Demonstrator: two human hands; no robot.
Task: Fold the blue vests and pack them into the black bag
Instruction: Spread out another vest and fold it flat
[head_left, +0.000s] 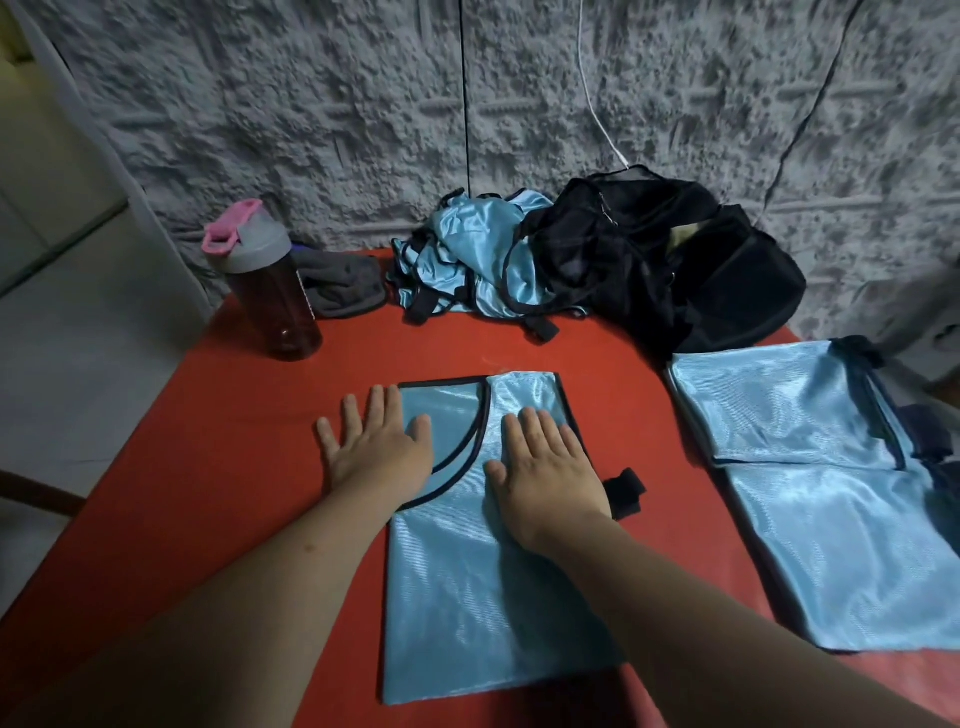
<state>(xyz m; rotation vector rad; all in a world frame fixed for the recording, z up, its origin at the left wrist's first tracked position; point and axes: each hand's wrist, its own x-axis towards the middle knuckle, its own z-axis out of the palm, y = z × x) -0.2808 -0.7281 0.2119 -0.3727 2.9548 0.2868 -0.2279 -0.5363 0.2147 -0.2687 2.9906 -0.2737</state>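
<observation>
A blue vest with black trim lies folded lengthwise on the red table in front of me. My left hand presses flat on its upper left edge, partly on the table. My right hand lies flat on the vest's upper right part, fingers straight. A second blue vest lies flat at the right. A heap of unfolded blue vests sits at the back, touching the black bag, which slumps against the wall.
A dark red bottle with a grey and pink lid stands at the back left. A grey cloth lies beside it. Cables hang down the rough wall. The table's left edge drops to a pale floor.
</observation>
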